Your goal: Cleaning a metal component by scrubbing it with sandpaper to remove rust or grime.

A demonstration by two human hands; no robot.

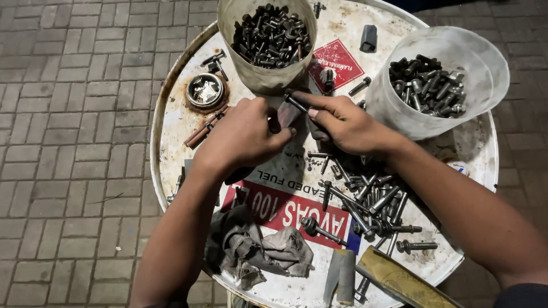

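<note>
1. A person is leaning over the round white top of a metal drum [188, 122], seen from above, with brick paving [74, 114] lying all around it.
2. The left hand [242, 137] is curling closed around a small piece of grey cloth [287, 114], pinching it between thumb and fingers near the middle of the drum top.
3. The right hand [345, 122] is gripping a dark bolt [297, 104] between thumb and forefinger, with the bolt's tip pointing up and left, touching the cloth held by the other hand.
4. Just beyond the hands, a beige plastic tub [265, 74] is standing full of dark bolts and nuts.
5. To the right, a translucent white tub [399, 108] is tilting slightly and holding another heap of dark fasteners.
6. Below the right hand, a loose pile of grey bolts [371, 199] is lying spread across the drum top.
7. A crumpled dirty rag [257, 245] is lying near the drum's front edge, under the left forearm.
8. A small round metal dish [205, 91] is sitting at the left, well apart from the hands, with two rusty rods [202, 130] lying just below it.
9. A flat yellowish tool [399, 279] is resting at the front edge, on the right.
</note>
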